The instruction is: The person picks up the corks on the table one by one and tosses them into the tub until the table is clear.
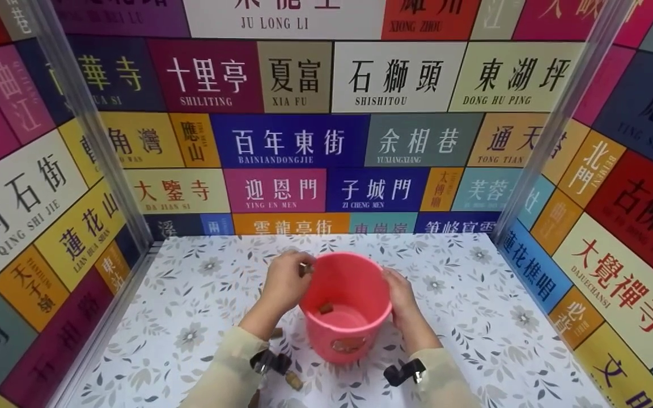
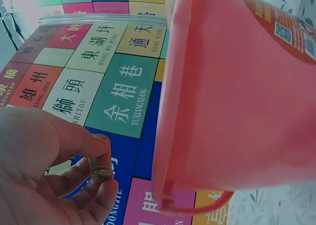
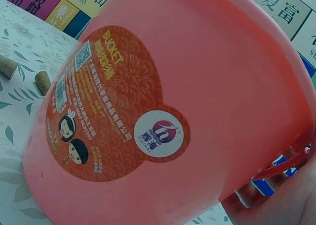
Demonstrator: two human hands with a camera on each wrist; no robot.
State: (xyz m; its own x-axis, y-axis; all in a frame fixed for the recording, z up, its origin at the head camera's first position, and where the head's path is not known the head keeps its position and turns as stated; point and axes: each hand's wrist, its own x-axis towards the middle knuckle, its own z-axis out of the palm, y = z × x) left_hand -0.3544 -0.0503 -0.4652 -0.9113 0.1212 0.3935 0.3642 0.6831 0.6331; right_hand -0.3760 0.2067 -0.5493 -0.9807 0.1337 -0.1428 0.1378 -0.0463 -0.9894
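A pink plastic bucket (image 1: 355, 345) with an orange label (image 3: 113, 106) stands on the table, its open mouth tilted toward the head camera. Between thumb and fingertips, my left hand (image 1: 287, 280) pinches a small brown cork (image 2: 100, 160) beside the bucket's left rim. My right hand (image 1: 406, 297) grips the bucket's right side near the rim, by the handle (image 3: 286, 166); its fingertips are partly hidden behind the wall. Inside the bucket, another cork (image 1: 325, 309) lies on the bottom.
Several corks lie on the patterned table (image 1: 462, 340) left of the bucket, one cork (image 1: 293, 380) close to my left sleeve and another cork (image 1: 276, 333) behind it. Panels with printed signs (image 1: 289, 141) enclose the back and both sides.
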